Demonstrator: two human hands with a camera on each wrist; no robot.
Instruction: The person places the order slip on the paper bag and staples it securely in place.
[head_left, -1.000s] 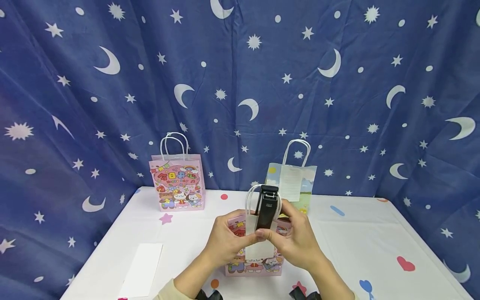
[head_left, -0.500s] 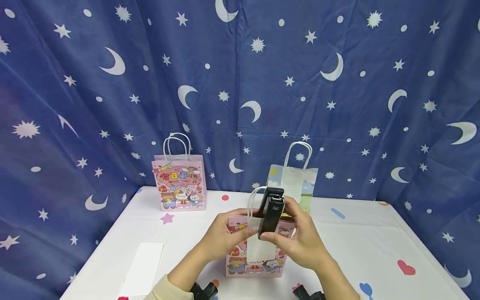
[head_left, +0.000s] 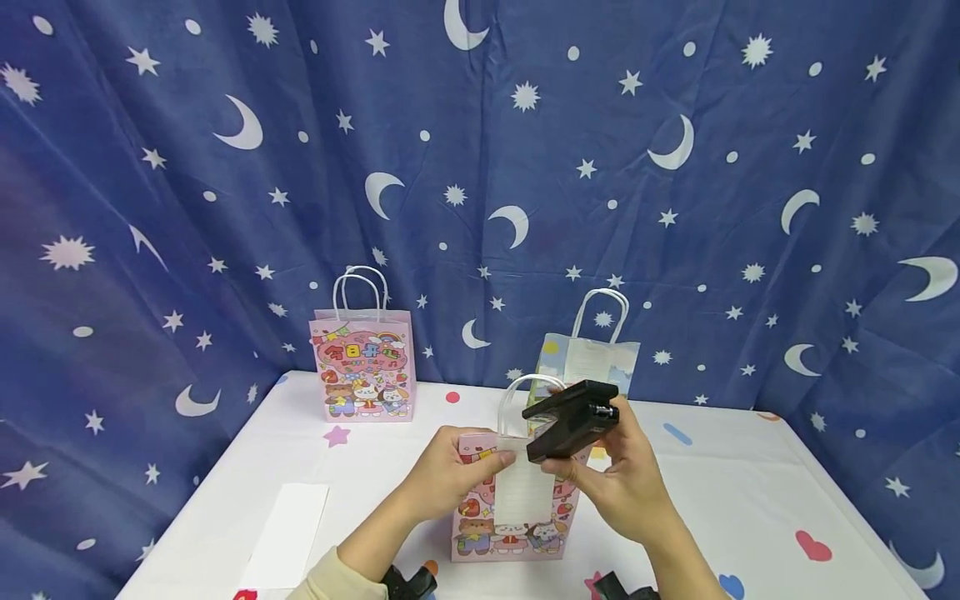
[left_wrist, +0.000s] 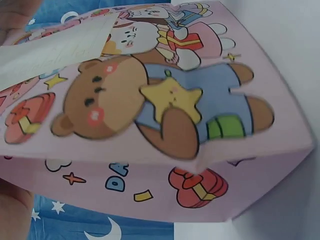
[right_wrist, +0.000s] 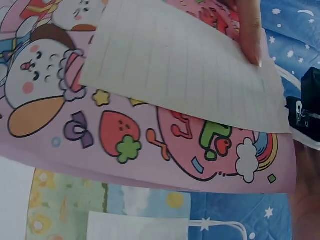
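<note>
A pink cartoon paper bag (head_left: 468,533) stands before me, with a lined white paper slip (head_left: 523,492) against its front near the top. My left hand (head_left: 453,471) grips the bag's upper left edge, its thumb pressing on the slip; in the right wrist view that thumb (right_wrist: 250,35) lies on the paper. With my right hand (head_left: 626,483) I hold a black stapler (head_left: 570,421), tilted, at the bag's upper right, partly in front of the white handle (head_left: 510,400). The stapler's jaws point left, apart from each other. In the left wrist view the bag's bear print (left_wrist: 115,95) fills the middle.
Another pink bag (head_left: 367,367) stands at the back left. A blue and green bag (head_left: 626,358) with a paper slip on it stands behind the right hand. A white paper stack (head_left: 285,533) lies on the left of the table (head_left: 712,500). A starry curtain (head_left: 450,167) hangs behind.
My right hand has drawn the stapler away from the slip's top, to the right, and tilted it over. The left hand still holds the bag and slip. The view has shifted slightly.
</note>
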